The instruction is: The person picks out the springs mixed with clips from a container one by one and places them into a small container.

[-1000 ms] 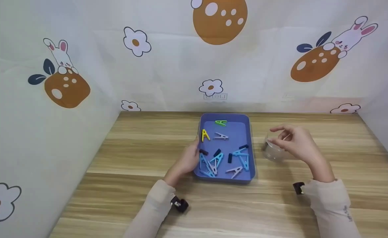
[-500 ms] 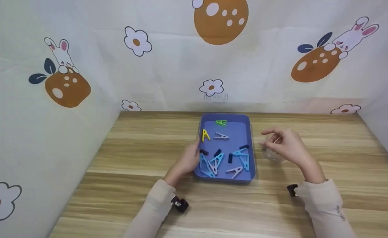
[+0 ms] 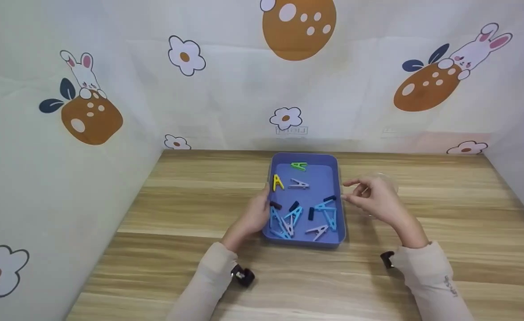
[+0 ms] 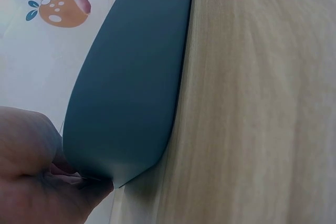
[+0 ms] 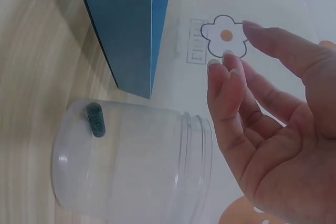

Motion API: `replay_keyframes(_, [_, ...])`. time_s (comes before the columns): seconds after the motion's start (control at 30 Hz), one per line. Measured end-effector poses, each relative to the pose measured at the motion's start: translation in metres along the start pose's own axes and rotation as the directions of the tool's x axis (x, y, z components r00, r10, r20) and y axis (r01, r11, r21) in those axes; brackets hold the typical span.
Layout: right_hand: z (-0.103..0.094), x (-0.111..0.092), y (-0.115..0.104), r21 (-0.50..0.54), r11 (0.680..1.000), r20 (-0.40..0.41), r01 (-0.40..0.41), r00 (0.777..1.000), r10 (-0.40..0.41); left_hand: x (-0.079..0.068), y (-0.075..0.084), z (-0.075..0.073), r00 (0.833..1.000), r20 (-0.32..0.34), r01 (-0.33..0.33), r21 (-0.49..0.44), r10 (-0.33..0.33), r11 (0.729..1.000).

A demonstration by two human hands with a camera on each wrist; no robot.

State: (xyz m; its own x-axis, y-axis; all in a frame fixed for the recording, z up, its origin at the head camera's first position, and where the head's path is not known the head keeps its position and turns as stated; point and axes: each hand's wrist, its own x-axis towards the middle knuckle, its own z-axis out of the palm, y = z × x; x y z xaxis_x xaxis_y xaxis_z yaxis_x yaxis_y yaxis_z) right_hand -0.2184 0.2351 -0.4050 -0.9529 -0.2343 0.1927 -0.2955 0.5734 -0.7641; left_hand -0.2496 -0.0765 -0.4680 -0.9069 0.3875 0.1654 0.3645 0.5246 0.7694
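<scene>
A blue rectangular tray [image 3: 313, 178] on the table holds clothespins in blue, pale lilac, green and yellow, plus several small dark pieces [image 3: 311, 213]. My left hand [image 3: 255, 214] grips the tray's left side; in the left wrist view its fingers meet the edge of the wall. Just off the tray's right wall hovers my right hand [image 3: 375, 200], thumb and index finger apart, holding nothing in the right wrist view. Behind that hand a clear jar [image 5: 147, 166] stands on the table, mostly hidden in the head view. A dark ridged cylinder [image 5: 95, 119] lies inside the jar.
The wood-grain table [image 3: 190, 200] meets a pale printed sheet [image 3: 226, 98] behind it, with more sheeting at both sides. A green clothespin [image 3: 299, 166], a yellow one [image 3: 278, 183] and a pale one [image 3: 299, 183] lie toward the tray's far end.
My right hand has moved left and slightly down, from over the jar to beside the tray's right wall. The left hand and the tray stay in place.
</scene>
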Motion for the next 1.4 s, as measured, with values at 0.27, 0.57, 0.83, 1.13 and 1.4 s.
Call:
replay_keyframes(0.27, [0.013,0.003,-0.002,-0.026,1.0,0.046,-0.016,0.999,0.018,0.001,0.002,0.0,1.0,0.005,0.022,-0.011,-0.022,1.0])
replay_keyframes(0.57, [0.024,0.005,-0.001,-0.038,0.999,0.059,0.006,0.998,-0.003,0.001,0.003,-0.001,0.999,0.027,0.037,-0.047,-0.035,0.998])
replay_keyframes(0.83, [0.035,0.009,-0.002,-0.028,0.999,0.093,0.021,0.995,-0.018,0.001,0.002,-0.002,1.0,0.019,0.02,-0.031,-0.019,0.999])
replay_keyframes(1.13, [0.048,0.011,0.003,-0.054,0.998,0.133,0.026,0.991,-0.019,0.0,0.0,-0.002,0.999,0.042,0.02,-0.054,-0.018,0.998])
replay_keyframes(1.4, [0.059,0.018,0.0,-0.073,0.997,0.179,0.03,0.984,-0.017,-0.001,-0.001,-0.002,0.999,0.041,0.02,-0.049,-0.018,0.999])
